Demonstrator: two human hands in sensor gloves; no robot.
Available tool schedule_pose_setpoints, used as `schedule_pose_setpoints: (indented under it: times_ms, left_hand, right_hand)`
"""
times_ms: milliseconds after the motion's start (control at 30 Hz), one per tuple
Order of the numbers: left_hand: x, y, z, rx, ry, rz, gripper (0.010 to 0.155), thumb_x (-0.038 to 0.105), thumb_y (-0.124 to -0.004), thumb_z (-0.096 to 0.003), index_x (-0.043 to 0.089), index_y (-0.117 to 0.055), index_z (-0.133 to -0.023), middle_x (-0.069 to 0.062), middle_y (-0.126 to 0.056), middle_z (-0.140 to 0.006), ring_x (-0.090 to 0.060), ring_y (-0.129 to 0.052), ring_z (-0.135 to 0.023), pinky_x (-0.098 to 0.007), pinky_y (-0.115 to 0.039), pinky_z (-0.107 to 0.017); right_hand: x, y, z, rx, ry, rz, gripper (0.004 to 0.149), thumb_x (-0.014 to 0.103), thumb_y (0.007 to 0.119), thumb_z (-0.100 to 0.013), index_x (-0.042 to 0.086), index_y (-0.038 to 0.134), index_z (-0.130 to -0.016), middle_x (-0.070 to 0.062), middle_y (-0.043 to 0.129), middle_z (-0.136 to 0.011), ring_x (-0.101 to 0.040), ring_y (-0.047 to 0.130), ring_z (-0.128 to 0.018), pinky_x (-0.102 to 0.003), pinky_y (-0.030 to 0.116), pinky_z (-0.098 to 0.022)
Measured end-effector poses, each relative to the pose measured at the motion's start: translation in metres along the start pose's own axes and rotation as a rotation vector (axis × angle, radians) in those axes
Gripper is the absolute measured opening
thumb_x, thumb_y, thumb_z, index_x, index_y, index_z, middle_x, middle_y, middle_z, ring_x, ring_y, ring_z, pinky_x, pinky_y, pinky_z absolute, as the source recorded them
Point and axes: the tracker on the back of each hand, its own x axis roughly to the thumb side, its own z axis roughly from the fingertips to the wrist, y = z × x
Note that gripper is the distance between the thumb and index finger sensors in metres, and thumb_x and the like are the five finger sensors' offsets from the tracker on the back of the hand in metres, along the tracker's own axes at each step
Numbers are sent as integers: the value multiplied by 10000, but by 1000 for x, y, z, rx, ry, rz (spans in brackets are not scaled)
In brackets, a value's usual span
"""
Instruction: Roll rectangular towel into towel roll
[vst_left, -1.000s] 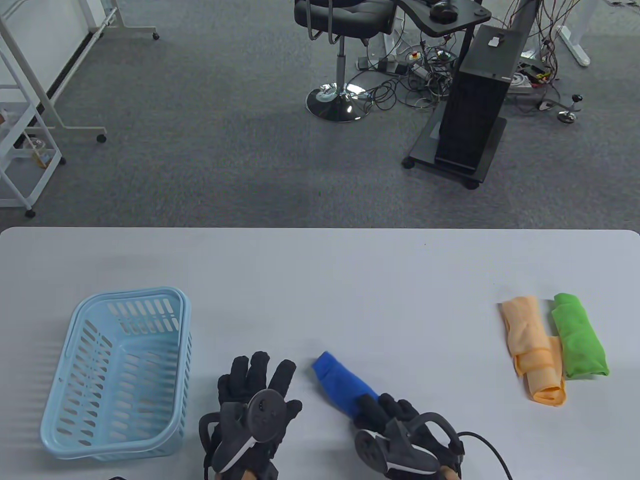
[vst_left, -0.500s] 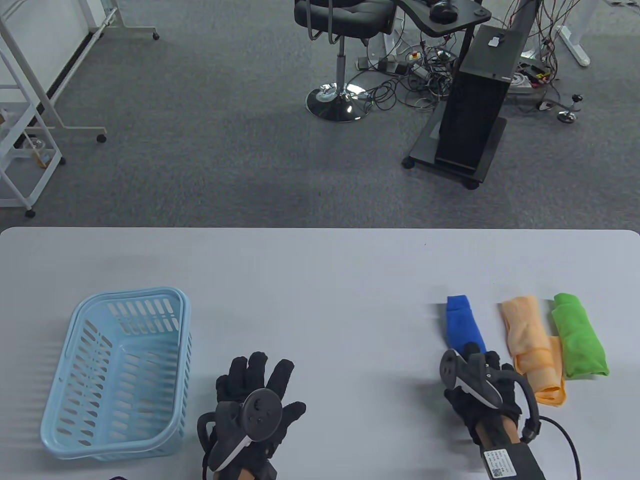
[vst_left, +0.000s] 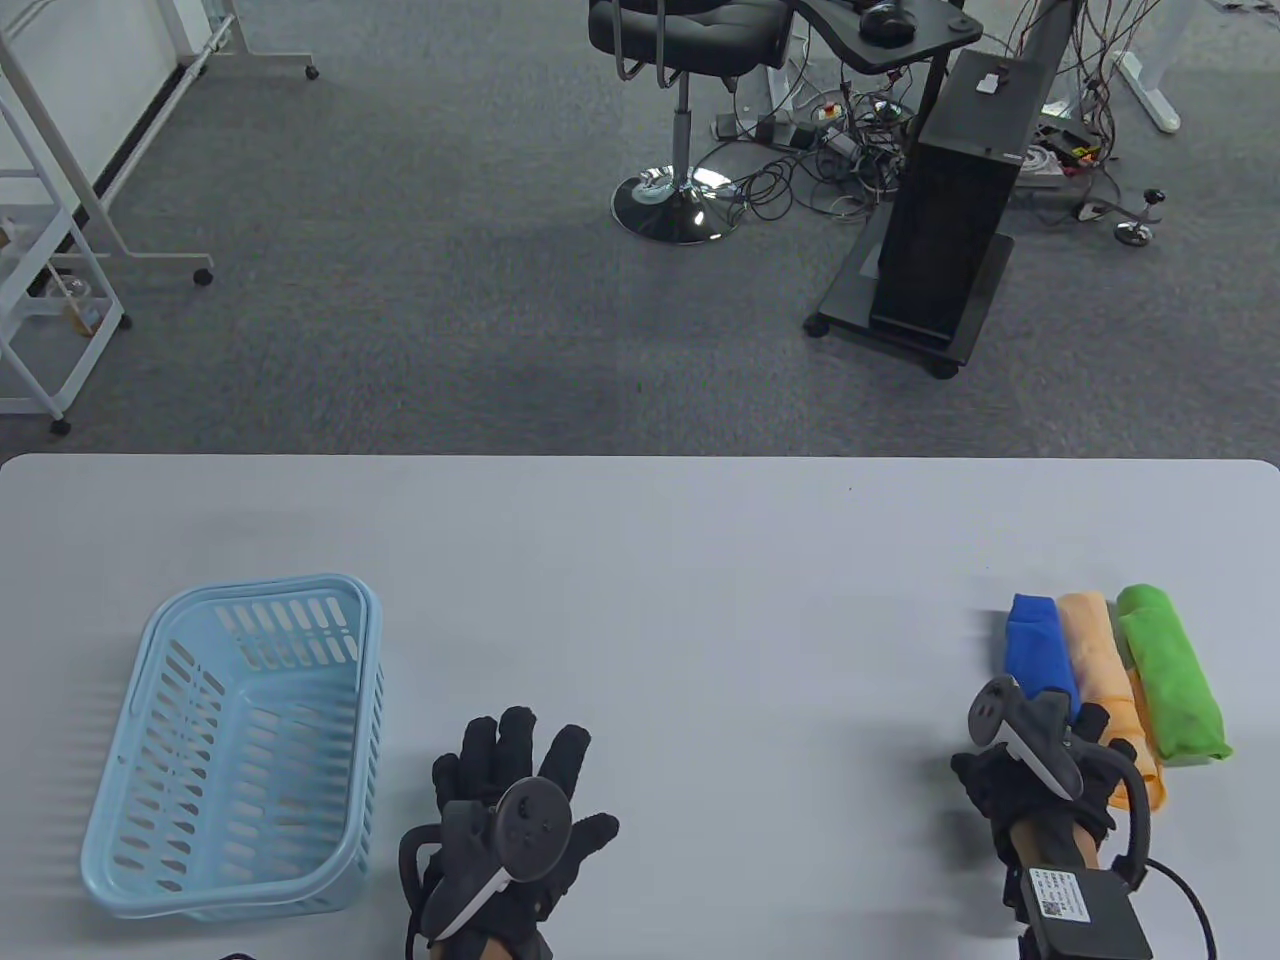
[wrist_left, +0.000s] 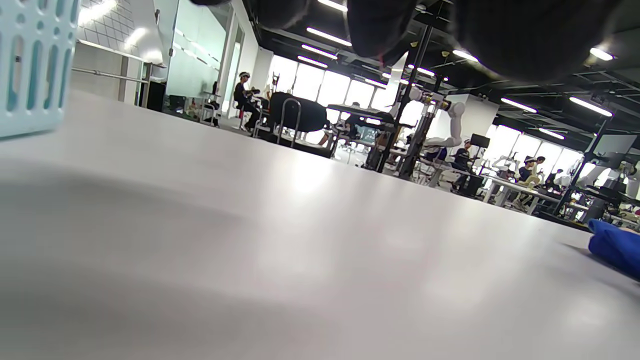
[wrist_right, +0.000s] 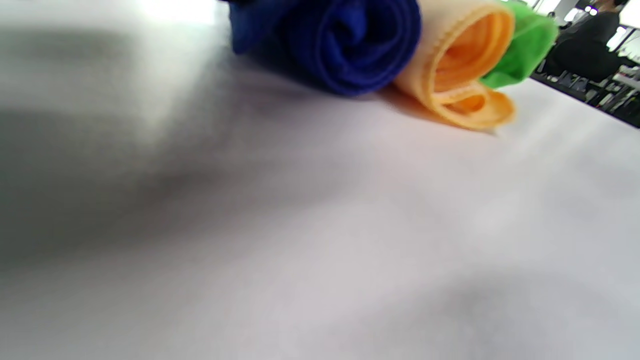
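**Blue roll set against two others, right side of table**

Left hand (vst_left: 515, 815) lies flat on the table (vst_left: 700, 560), fingers spread, gripping nothing. Right hand (vst_left: 1040, 770) sits at the near end of the blue towel roll (vst_left: 1038, 655); the tracker hides its fingers, so grip cannot be told.

The blue towel roll is tightly wound, a spiral showing at its end in the right wrist view. It lies pressed against the orange towel roll (vst_left: 1100, 660), whose loose outer flap curls open. The green towel roll (vst_left: 1175, 680) touches the orange one's far side.

A light blue slotted basket (vst_left: 150, 800) stands at the left. The table is pale grey. Beyond: grey carpet, an office chair (vst_left: 690, 30), a black cabinet (vst_left: 950, 230), tangled cables (vst_left: 800, 170).
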Motion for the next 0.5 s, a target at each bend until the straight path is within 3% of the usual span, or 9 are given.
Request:
schedule_pose_setpoints:
  times_ms: [167,333,500]
  left_hand:
    - [3,-2,0,-29,-5,-22,864,679,-712,-318,395,-495,-1105,-159,-283,-1209,-485,-268,-1089,-746,-276,-692]
    - [3,-2,2,-38,-3,-22,875,684,-711,-318,390,-481,-1109,-162,-254,-1208,-488,-247,-1088,-749,-261,-690]
    - [4,-3,1,-42,-5,-21,880,688,-711,-317,389,-478,-1111,-162,-252,-1208,-491,-246,-1086,-752,-258,-688]
  right_hand:
    - [7,-17,18,-33,-52,-66,918,628,571,-258,269,240,-1035,-56,27,-1044,-380,43,-979,-674,144,-684]
    - [29,-45,57,-123,-227,-98,940,637,553,-258,255,176,-1030,-65,-15,-1035,-381,7,-972,-676,115,-677]
    - [40,-56,92,-239,-366,-192,938,661,490,-251,255,168,-1033,-77,-1,-1042,-385,9,-972,-683,101,-663]
